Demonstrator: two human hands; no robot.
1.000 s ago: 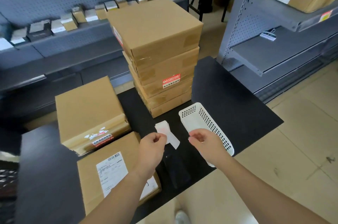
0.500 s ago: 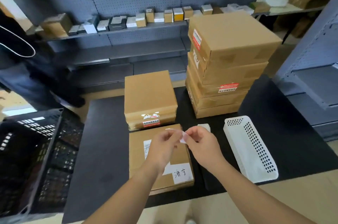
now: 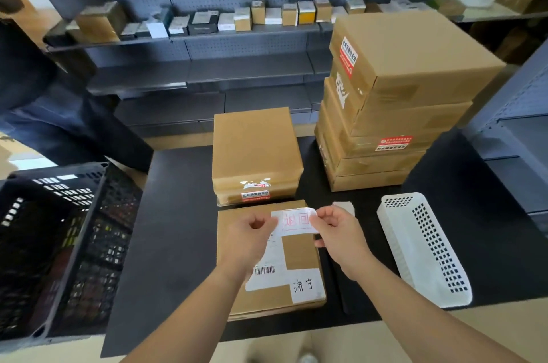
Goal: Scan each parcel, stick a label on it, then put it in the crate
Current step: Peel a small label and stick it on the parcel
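A flat cardboard parcel [image 3: 299, 253] lies at the near edge of the black table [image 3: 178, 214], bearing a white shipping sheet with a barcode and a handwritten white patch. Just above its far end, a white label [image 3: 295, 220] with red characters is stretched between my hands. My left hand [image 3: 250, 236] pinches its left edge and my right hand [image 3: 336, 229] pinches its right edge. The black crate [image 3: 98, 214] stands to the left of the table. Behind the parcel lies another parcel [image 3: 255, 152].
A tall stack of parcels [image 3: 394, 101] stands at the back right. A white perforated tray [image 3: 427, 247] lies on the right. A small pile of white labels [image 3: 345, 207] peeks out behind my right hand. A dark flat object lies right of the near parcel. A person in dark clothing [image 3: 44, 101] stands at far left.
The view swung left, bringing the crate into sight. My hands came together over the near parcel, and the label now shows flat between them with its red print facing up.
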